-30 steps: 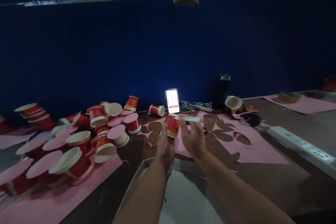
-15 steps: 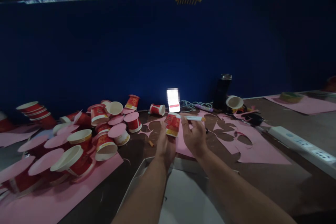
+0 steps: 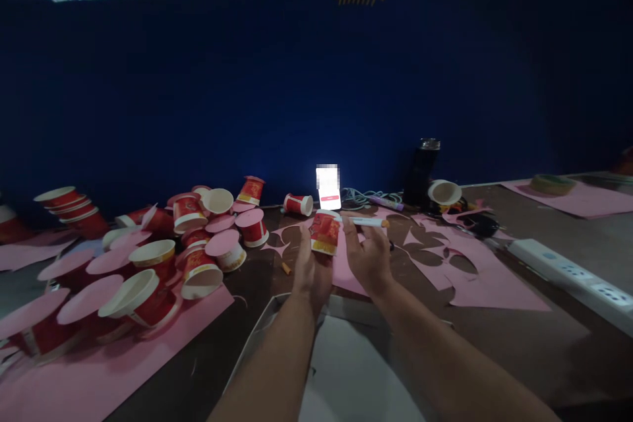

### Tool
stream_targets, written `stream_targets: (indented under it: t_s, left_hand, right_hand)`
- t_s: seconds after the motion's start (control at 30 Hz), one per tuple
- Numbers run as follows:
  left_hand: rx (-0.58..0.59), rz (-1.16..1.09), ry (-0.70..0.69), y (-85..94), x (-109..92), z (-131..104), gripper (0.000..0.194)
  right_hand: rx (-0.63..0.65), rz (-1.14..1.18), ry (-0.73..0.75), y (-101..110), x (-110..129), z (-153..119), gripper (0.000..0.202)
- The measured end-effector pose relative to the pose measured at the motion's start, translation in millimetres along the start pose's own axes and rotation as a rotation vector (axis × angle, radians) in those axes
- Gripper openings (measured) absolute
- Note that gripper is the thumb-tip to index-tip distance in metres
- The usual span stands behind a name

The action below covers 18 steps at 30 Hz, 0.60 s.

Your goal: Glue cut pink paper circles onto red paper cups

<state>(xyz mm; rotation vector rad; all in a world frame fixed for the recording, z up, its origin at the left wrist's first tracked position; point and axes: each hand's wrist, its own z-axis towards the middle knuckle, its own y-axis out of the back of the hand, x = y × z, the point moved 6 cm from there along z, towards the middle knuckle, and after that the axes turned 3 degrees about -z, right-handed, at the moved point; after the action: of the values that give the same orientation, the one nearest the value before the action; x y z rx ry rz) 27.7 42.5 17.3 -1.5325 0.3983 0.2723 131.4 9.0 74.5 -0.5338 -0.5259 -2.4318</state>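
Paper cup [image 3: 324, 235] is approx. mid-view, in L hand [image 3: 310, 277], held above tabletop [image 3: 494, 349]; R hand [image 3: 372, 264] pinches white pen [image 3: 368, 221] just beside it. Both hands occupied. Progress, est.: partway; at 8–10 o'clock, several cups carry pink discs [image 3: 223, 242], others, e.g. open cup [image 3: 202, 282], show bare mouths. Held cup: no disc visible; total unclear. Its gold-banded end points approx. 6 o'clock, long axis approx. 12–6, slight tilt; can't tell which end is the mouth.

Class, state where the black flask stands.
In the head view, the flask stands right of the lit phone, just behind the tipped cup.
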Motion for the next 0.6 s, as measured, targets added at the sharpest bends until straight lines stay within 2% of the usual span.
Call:
stream_targets:
  t_s: [0.2, 0.6]
  left_hand:
    - [0.019, 0.0, 0.015, 4.8, 1.4, 4.5, 0.041]
    - [0.079, 0.039, 0.032, 1.8, 1.0, 5.0, 0.044]
  right_hand:
    - [0.034, -0.029, -0.016, -2.1, 0.7, -2.0, 0.024]
    - [0.089, -0.053, -0.033, -5.0, 1.1, -2.9, 0.027]
